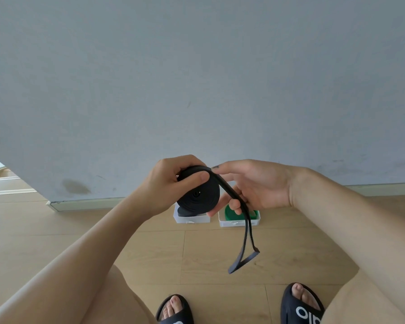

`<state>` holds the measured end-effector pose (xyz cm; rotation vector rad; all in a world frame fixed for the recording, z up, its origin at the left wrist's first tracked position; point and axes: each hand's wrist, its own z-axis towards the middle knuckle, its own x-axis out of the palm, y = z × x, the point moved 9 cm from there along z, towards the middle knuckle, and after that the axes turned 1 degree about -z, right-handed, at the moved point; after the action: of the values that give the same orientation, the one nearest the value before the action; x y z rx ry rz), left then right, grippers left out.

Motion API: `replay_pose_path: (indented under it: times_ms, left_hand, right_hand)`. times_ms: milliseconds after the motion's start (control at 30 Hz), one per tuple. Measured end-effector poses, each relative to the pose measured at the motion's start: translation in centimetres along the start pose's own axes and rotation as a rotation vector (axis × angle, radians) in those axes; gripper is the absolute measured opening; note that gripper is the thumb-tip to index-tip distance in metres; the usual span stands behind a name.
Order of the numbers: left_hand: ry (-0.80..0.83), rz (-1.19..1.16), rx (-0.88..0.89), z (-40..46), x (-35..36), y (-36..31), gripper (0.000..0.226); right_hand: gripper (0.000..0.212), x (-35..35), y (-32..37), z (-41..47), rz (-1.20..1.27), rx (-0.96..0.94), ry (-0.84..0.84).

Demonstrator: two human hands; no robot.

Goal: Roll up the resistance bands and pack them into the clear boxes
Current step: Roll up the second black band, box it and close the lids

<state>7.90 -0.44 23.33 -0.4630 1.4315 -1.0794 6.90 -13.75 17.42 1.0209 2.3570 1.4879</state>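
A black resistance band (198, 195) is mostly wound into a flat coil, held in the air in front of me. My left hand (171, 185) grips the coil, thumb pressed on its top edge. My right hand (255, 185) holds the band's loose tail, which runs over the coil's top and hangs down in a loop to about knee height. On the floor by the wall stand two clear boxes: the left box (192, 218) holds a dark rolled band, the right box (239, 220) holds a green rolled band (229, 212). The coil hides part of both.
A grey wall (197, 78) with a pale skirting board rises just behind the boxes. The floor is light wood planks (197, 253). My feet in black slides (299, 305) and my knees fill the bottom edge. A doorway opening lies at far left.
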Motion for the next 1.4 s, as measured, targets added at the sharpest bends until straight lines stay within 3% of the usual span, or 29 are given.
replay_pose_path:
  times_ms: [133,233,433,567,733,900,1100,1300,1400]
  left_hand:
    - [-0.051,-0.022,-0.006,0.1,-0.1,-0.4,0.016]
    - [-0.067,-0.048,-0.007,0.2,-0.4,-0.4,0.014]
    - [0.110,0.219,0.026,0.0,1.7,-0.3,0.006]
    - [0.022,0.051,0.047,0.3,0.5,-0.6,0.008]
    - [0.017,-0.032,0.029,0.0,0.1,-0.3,0.008]
    - [0.113,0.226,0.040,0.2,1.3,-0.1,0.014]
    - [0.011,0.050,0.035,0.3,0.1,-0.1,0.009]
    - [0.184,0.260,0.045,0.0,2.0,-0.2,0.009]
    - [0.141,0.200,0.068,0.0,1.6,-0.6,0.015]
  right_hand:
    - [0.063,0.4,0.3,-0.1,0.026,-0.023,0.032]
    - [0.060,-0.2,0.5,0.1,0.077,-0.075,-0.044]
    - [0.056,-0.5,-0.3,0.2,-0.137,-0.009,-0.219]
    - [0.063,-0.2,0.2,0.0,-0.071,-0.033,-0.164]
    - [0.055,-0.5,0.4,0.2,-0.038,-0.064,-0.131]
    - [0.057,-0.8,-0.1,0.5,-0.196,-0.031,-0.260]
    - [0.058,0.4,0.3,-0.2,-0.040,-0.028,-0.053]
    - [0.066,0.1,-1.2,0.5,-0.207,0.064,-0.133]
    - [0.070,0.2,-1.2,0.3,-0.091,0.063,-0.074]
